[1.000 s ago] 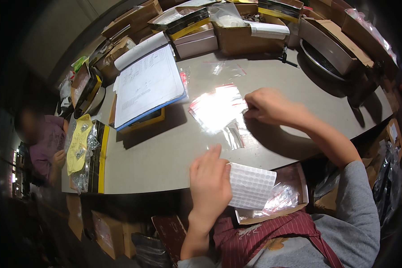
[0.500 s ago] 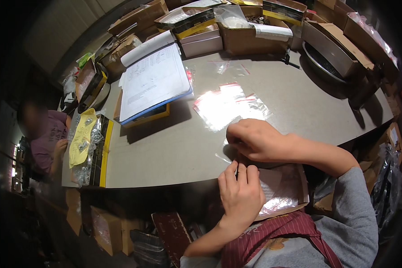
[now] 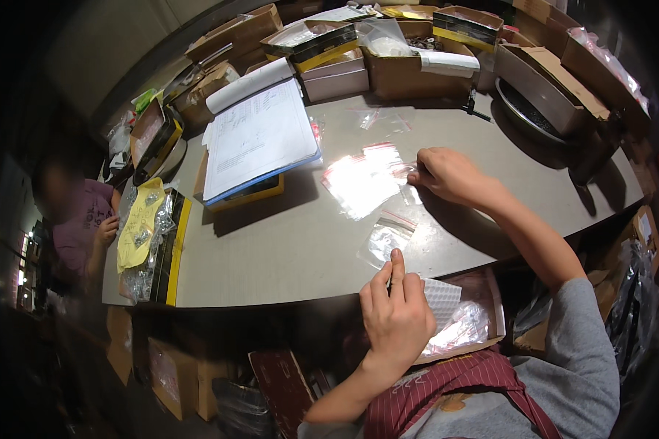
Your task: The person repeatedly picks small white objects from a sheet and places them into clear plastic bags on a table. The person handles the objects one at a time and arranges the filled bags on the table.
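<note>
My right hand (image 3: 447,175) reaches out over the grey table (image 3: 285,249) and pinches the edge of a clear zip bag at the right side of a pile of clear red-striped zip bags (image 3: 362,183). A single small clear zip bag (image 3: 386,238) lies near the table's front edge. My left hand (image 3: 397,318) sits just below it, index fingertip touching the bag's lower edge, nothing gripped. Under that hand lies a white dotted sheet (image 3: 444,298) in a brown tray (image 3: 490,307) on my lap, with more clear bags in it.
A clipboard of white papers (image 3: 260,139) lies on a yellow box at the left. Open cardboard boxes (image 3: 410,73) of parts line the far edge. A yellow bag and packets (image 3: 143,227) sit at the left end, beside another person (image 3: 77,227). A round metal pan (image 3: 534,110) is far right.
My right hand has moved from the table's front edge, beside my left hand, back out to the pile of bags. One small bag now lies alone near the front edge.
</note>
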Demonstrator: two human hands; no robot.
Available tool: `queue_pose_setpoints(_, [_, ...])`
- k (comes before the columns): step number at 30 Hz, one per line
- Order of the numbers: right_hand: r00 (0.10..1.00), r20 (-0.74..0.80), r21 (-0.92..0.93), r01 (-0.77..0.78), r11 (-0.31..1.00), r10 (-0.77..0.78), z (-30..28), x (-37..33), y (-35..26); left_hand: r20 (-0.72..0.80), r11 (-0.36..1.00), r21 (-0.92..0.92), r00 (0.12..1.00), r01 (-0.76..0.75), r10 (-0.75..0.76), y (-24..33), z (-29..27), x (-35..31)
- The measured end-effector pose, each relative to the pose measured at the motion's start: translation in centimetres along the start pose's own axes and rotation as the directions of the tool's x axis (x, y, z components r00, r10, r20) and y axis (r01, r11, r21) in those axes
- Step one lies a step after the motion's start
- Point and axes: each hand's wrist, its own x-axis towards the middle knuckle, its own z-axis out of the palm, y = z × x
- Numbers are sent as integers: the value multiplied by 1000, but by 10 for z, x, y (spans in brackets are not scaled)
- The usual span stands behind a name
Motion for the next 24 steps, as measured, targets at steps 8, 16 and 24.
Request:
queue_pose_setpoints(8, [967,227,503,-216,837,113,-25,3,28,-10,999,-43,1000,-19,19,3,3,-2])
queue_pose_setpoints(16, [969,245,902,-244,355,43,-45,-20,17,-37,982,-174,997,-77,72,11,8,0])
queue_pose_setpoints(24, [975,168,890,-212,405,142,-46,-26,24,-10,975,-200,996,-94,94,22,10,2])
